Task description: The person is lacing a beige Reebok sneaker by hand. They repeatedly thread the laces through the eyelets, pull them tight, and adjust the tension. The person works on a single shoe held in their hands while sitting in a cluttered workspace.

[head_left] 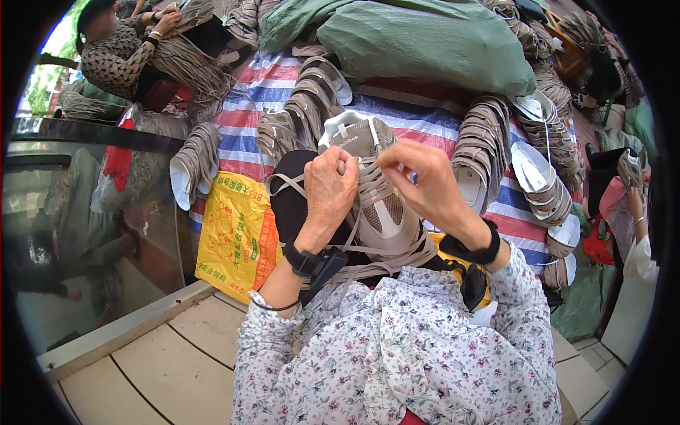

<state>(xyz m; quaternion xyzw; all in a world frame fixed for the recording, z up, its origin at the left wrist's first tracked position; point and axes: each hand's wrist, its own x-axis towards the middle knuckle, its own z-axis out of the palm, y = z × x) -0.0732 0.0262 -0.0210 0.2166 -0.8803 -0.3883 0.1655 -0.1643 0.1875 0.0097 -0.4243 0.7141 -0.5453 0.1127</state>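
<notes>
Clearly both the left hand (330,185) and right hand (425,183) pinch laces on a beige, white-soled sneaker (374,185).

Ahead of you, a striped tarp (397,120) in red, white and blue is lying spread under rows of grey shoe uppers (489,142), stacked on edge in curving lines. A big green sack (432,46) is sitting at the far end of it. A yellow printed bag (237,237) is hanging over the tarp's near edge, just above the pale floor tiles (177,354). To your upper left, another person (117,53) in a patterned top is working on a bundle of grey pieces.
</notes>
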